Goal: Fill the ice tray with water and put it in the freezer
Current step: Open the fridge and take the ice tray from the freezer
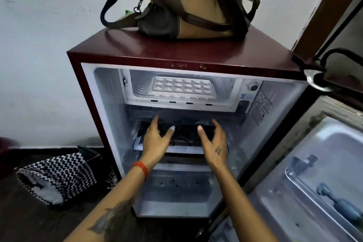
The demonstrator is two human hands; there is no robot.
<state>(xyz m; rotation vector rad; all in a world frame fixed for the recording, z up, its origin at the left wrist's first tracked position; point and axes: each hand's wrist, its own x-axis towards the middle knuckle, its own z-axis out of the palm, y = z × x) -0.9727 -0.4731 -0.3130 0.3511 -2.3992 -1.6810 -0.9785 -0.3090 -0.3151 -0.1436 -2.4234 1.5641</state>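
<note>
Two hands hang free in front of the open fridge [176, 57], and neither holds anything. The left hand [155, 139] has its fingers straight and its thumb spread wide; the right hand [214, 143] mirrors it, so each grip is splayed and empty. Both sit just below the freezer compartment [135, 92], level with the shelf [184, 149] underneath, apart from each other.

The white ice tray [182, 87] already lies flat inside the freezer compartment at the top of the cabinet, its rows of cells facing up. Whether the cells hold water cannot be told from this view; they read as pale and glossy only.

Judging by how things lie, the placing step looks done: the tray is in, and the hands are clear of it. What seems left is closing the fridge door [314, 182], which stands swung open on the right. A bag [192, 10] rests on top of the fridge, and a zigzag-patterned bag [57, 177] lies on the floor to the left.
</note>
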